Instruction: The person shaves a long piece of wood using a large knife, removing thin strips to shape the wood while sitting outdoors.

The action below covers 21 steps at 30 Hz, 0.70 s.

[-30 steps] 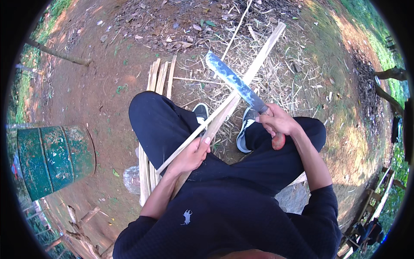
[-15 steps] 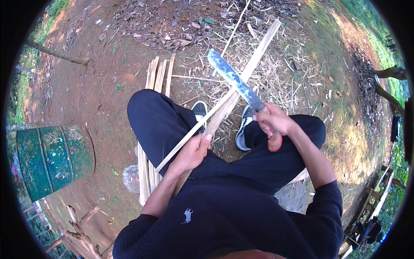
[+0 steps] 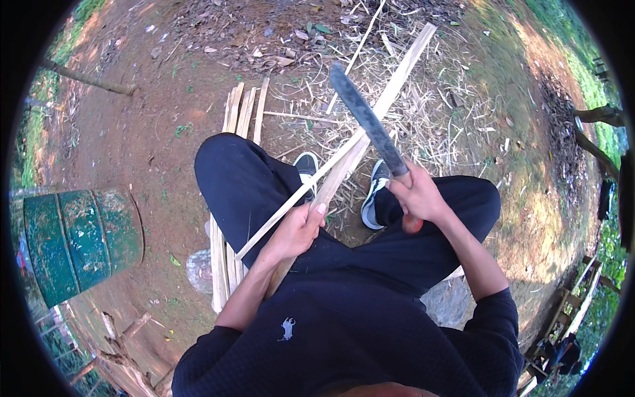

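My left hand (image 3: pixel 296 231) is closed round a long pale wooden slat (image 3: pixel 401 74), which slants from my lap up to the far right. A thinner strip (image 3: pixel 281 212) splits away from it, running down across my left thigh; whether it is still joined at the upper end, I cannot tell. My right hand (image 3: pixel 418 193) grips the wooden handle of a machete (image 3: pixel 368 116) with a reddish butt end. Its dark, worn blade points up and left, crossing over the slat near where the strip parts from it. Whether blade and wood touch is unclear.
Several split slats (image 3: pixel 245 112) lie on the ground beside and under my left leg. Wood shavings (image 3: pixel 430 126) cover the ground beyond my shoes. A green metal drum (image 3: pixel 83 241) stands at the left. A grey stone (image 3: pixel 446 301) shows by my right thigh.
The machete blade has turned slightly, its flat now looking darker, and its tip has shifted a little right and up. My left hand keeps its hold on the slat.
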Available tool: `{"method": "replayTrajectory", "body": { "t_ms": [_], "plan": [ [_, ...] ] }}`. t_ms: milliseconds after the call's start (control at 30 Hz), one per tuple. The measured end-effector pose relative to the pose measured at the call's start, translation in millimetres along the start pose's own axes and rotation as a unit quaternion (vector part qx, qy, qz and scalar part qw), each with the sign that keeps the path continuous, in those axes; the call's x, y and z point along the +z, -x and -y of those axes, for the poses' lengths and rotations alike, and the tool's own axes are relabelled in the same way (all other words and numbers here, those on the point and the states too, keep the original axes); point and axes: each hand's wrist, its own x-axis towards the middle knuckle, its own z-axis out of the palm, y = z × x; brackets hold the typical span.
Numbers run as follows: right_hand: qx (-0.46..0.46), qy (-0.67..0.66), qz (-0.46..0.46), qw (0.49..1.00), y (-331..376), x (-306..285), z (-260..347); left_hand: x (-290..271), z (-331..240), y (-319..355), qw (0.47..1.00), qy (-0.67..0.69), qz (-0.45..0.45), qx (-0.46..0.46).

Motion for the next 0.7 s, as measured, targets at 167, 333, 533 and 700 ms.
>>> {"method": "replayTrajectory", "body": {
  "t_ms": [167, 333, 533, 700],
  "plan": [
    [0.138, -0.250, 0.100, 0.953, -5.3, -21.5, 24.7, -2.3, -8.8, 6.0, 0.997, 0.068, 0.039, -0.019],
    [0.156, -0.245, 0.107, 0.951, -7.9, -18.8, 27.6, 0.2, -5.5, 6.4, 0.998, 0.059, 0.036, -0.012],
    [0.147, -0.244, 0.116, 0.952, -6.9, -25.7, 25.1, 2.9, -4.6, 5.6, 0.998, 0.039, 0.034, 0.016],
    [0.171, -0.230, 0.145, 0.947, -1.6, -26.8, 23.7, 1.1, 0.1, 10.6, 0.997, 0.039, 0.057, -0.029]
  ]
}}
